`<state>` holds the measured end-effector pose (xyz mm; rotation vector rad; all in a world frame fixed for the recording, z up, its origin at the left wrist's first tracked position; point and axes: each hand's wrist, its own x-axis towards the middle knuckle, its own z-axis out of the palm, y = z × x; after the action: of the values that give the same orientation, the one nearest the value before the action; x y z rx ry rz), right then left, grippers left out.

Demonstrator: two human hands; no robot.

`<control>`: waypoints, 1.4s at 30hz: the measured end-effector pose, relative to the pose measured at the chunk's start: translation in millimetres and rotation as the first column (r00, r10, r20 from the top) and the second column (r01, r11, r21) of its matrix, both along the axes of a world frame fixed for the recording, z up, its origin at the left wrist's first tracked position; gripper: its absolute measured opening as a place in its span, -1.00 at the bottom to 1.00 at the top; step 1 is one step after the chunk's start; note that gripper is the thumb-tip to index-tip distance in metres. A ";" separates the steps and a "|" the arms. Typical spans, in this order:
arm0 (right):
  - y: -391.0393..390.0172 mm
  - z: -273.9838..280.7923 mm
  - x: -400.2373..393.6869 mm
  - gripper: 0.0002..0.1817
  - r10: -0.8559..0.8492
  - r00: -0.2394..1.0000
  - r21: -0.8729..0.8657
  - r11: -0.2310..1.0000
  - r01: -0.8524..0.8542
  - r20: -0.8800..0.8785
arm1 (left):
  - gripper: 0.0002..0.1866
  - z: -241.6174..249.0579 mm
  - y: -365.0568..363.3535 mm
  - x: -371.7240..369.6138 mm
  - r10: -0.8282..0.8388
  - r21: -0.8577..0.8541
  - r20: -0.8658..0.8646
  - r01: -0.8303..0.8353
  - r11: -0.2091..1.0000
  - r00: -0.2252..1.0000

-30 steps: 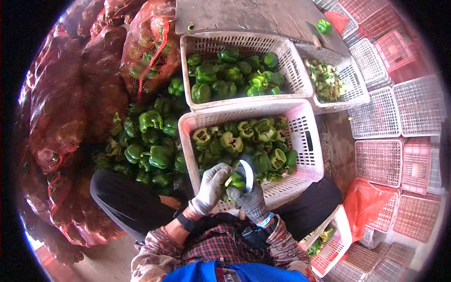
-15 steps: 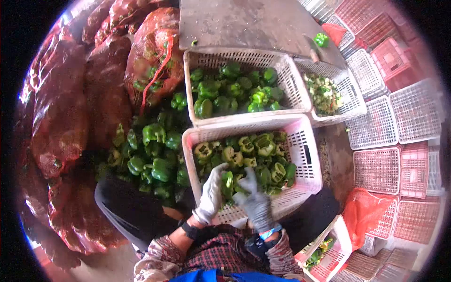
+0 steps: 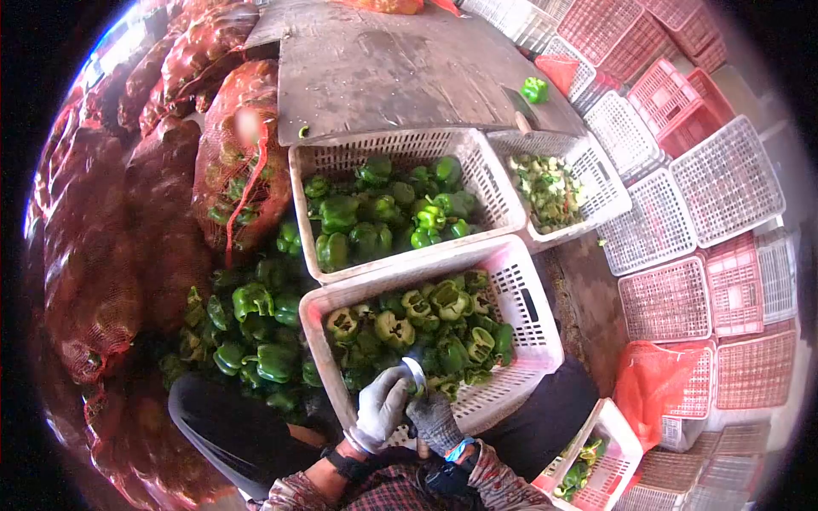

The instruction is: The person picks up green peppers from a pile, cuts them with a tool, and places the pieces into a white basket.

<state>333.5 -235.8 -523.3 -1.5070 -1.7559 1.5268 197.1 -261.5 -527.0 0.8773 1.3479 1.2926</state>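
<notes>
My left hand [image 3: 382, 409], in a pale glove, is closed with curled fingers above the near side of a white crate [image 3: 545, 336]. What it holds, if anything, is hidden. My right hand [image 3: 436, 421], in a grey glove, is wrapped round a knife; a tan handle end shows below the fist. The shiny curved blade [image 3: 415, 373] points up beside my left fingertips. Cut green peppers [image 3: 394, 329] with hollow insides lie in this crate. Whole green peppers [image 3: 339, 213] fill part of the crate behind it.
Loose peppers [image 3: 274, 362] lie at left beside stacked red mesh sacks [image 3: 89, 230]. A smaller crate [image 3: 609, 175] holds pale scraps. One pepper [image 3: 534, 89] sits on the board [image 3: 383, 64]. Stacked crates [image 3: 665, 298] line the right, with red netting [image 3: 652, 383].
My hands have drawn closer together and nearer my body. The knife blade now shows between them. My right fingers, spread before, are now closed. The view has shifted, so the crates appear lower and further left.
</notes>
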 end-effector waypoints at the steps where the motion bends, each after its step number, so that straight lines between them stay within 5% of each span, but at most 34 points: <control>1: 1.1 -8.9 4.3 -0.71 0.023 1.000 0.035 0.999 -0.023 -0.013 | -0.71 -3.1 1.0 0.2 -0.006 -0.057 0.171 0.017 0.998 0.985; 3: 5.4 -13.2 15.5 -0.70 -0.003 0.997 -0.165 0.986 -0.009 -0.072 | -0.74 -3.9 2.1 2.6 0.024 -0.169 0.495 0.070 0.983 0.869; 4: 4.4 -8.5 17.3 -0.69 -0.044 0.993 -0.091 0.995 0.034 -0.110 | -0.79 -4.2 10.0 8.2 0.056 -0.089 0.420 -0.021 0.996 0.906; 5: 5.2 -4.6 18.6 -0.69 -0.084 0.985 -0.025 0.996 0.081 -0.148 | -0.83 -2.4 10.9 10.9 0.094 -0.159 0.525 -0.011 0.987 0.846; 7: 20.3 4.3 33.0 -0.72 0.142 0.985 -0.274 0.948 -0.163 -0.094 | -0.79 -3.5 14.8 9.3 -0.049 -0.094 0.254 0.075 0.993 0.966; 8: 34.6 19.6 25.7 -0.73 0.238 0.967 -0.321 0.926 -0.199 0.088 | -0.74 -16.4 13.0 12.0 0.008 -0.105 0.421 0.040 0.994 0.907; 10: 37.8 13.6 27.5 -0.73 0.335 0.912 -0.122 0.941 -0.315 0.238 | -0.60 -27.5 14.3 18.4 0.170 -0.184 0.710 -0.053 0.981 0.683; 11: 35.3 -4.5 31.9 -0.74 0.331 0.918 0.142 0.920 -0.365 0.218 | -0.62 -11.4 21.1 18.3 0.253 -0.237 0.778 -0.104 0.966 0.575; 13: 36.8 -25.2 41.6 -0.76 0.239 0.967 0.284 0.925 -0.254 0.089 | -0.64 -4.2 31.9 10.6 0.302 -0.266 0.723 -0.152 0.952 0.622; 14: 44.9 -15.2 36.6 -0.77 0.126 0.992 0.151 0.981 -0.123 -0.011 | -0.62 -5.4 32.9 0.6 0.178 -0.169 0.385 -0.120 0.978 0.905; 15: 56.1 0.8 38.8 -0.77 0.047 0.994 -0.009 0.999 -0.048 -0.099 | -0.66 -7.4 39.0 -5.8 0.185 -0.086 0.200 -0.171 0.981 0.962; 17: 82.0 43.2 36.5 -0.68 -0.199 0.955 -0.327 0.937 0.119 -0.220 | -0.73 -3.6 53.1 -20.4 0.267 0.070 -0.116 -0.261 0.963 0.957; 18: 98.8 49.2 42.9 -0.60 -0.244 0.897 -0.314 0.941 0.127 -0.368 | -0.76 -18.4 56.4 -27.5 0.185 0.009 -0.160 -0.186 0.982 0.969; 19: 117.2 55.4 47.5 -0.51 -0.274 0.816 -0.306 0.944 0.126 -0.509 | -0.79 -31.2 63.0 -33.1 0.105 -0.062 -0.208 -0.120 0.991 0.973; 20: 146.7 59.6 63.7 -0.54 -0.444 0.714 -0.470 0.864 0.181 -0.541 | -0.83 -4.6 75.5 -40.5 0.036 0.048 -0.455 -0.016 0.999 0.890; 21: 175.7 64.1 80.0 -0.56 -0.613 0.582 -0.618 0.753 0.225 -0.535 | -0.83 14.1 92.1 -44.1 0.072 0.077 -0.427 -0.043 0.996 0.902; 22: 211.5 78.8 72.4 -0.61 -0.387 0.769 -0.133 0.918 0.374 -0.509 | -0.82 30.7 111.3 -45.6 0.106 0.102 -0.400 -0.070 0.992 0.910; 23: 247.3 93.5 64.8 -0.64 -0.365 0.891 0.384 0.808 0.447 -0.269 | -0.82 40.2 132.1 -50.4 0.134 0.123 -0.373 -0.094 0.988 0.918; 24: 289.8 108.8 80.6 -0.62 -0.480 0.869 0.388 0.783 0.487 -0.122 | -0.83 21.5 163.4 -62.5 0.239 0.328 -0.575 -0.047 0.943 0.782; 26: 358.5 120.3 110.4 -0.57 -0.568 0.819 0.433 0.760 0.485 0.079 | -0.81 41.3 224.2 -67.1 0.121 0.188 -0.729 0.027 0.982 0.674; 28: 410.5 113.0 138.1 -0.55 -0.564 0.805 0.525 0.748 0.406 0.181 | -0.67 5.1 285.8 -72.6 -0.104 -0.010 -0.795 0.158 0.987 0.597; 29: 407.3 119.0 136.1 -0.55 -0.567 0.787 0.546 0.751 0.372 0.243 | -0.53 9.4 310.2 -68.0 -0.275 -0.202 -0.837 0.201 0.959 0.473; 31: 396.7 79.3 153.0 -0.46 -0.205 0.974 0.687 0.694 0.216 -0.099 | -0.38 -19.5 353.6 -61.6 -0.457 -0.376 -0.797 0.267 0.887 0.395; 32: 363.9 60.3 150.0 -0.36 -0.253 0.904 0.381 0.843 0.381 -0.344 | -0.34 -42.6 371.4 -60.3 -0.485 -0.386 -0.781 0.305 0.870 0.394; 34: 286.5 54.7 137.5 -0.54 -0.296 0.921 0.304 0.880 0.366 -0.254 | -0.27 -45.1 389.9 -53.8 -0.610 -0.510 -0.696 0.338 0.791 0.379; 37: 217.8 67.5 118.4 -0.78 -0.199 0.978 0.329 0.929 0.168 0.061 | -0.27 -70.4 398.3 -54.0 -0.488 -0.414 -0.867 0.399 0.818 0.099; 38: 211.0 65.3 116.6 -0.78 -0.122 0.961 0.321 0.946 0.037 0.248 | -0.36 -71.9 394.4 -58.1 -0.394 -0.297 -0.907 0.442 0.846 0.146; 39: 208.8 66.1 112.8 -0.77 -0.040 0.903 0.304 0.947 -0.102 0.428 | -0.37 -69.7 393.9 -62.5 -0.434 -0.294 -0.800 0.359 0.886 0.414; 41: 212.1 70.9 98.8 -0.76 -0.031 0.920 0.333 0.937 -0.109 0.391 | -0.39 -46.3 385.7 -70.0 -0.318 -0.344 -0.421 0.175 0.923 0.850; 42: 211.9 72.6 91.7 -0.76 -0.020 0.929 0.348 0.930 -0.118 0.370 | -0.42 -39.2 378.6 -74.0 -0.181 -0.218 -0.132 0.150 0.964 0.974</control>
<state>425.2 -23.9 -450.7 -1.6324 -2.1559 0.8970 123.0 117.1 -566.2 0.9359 1.4645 0.9535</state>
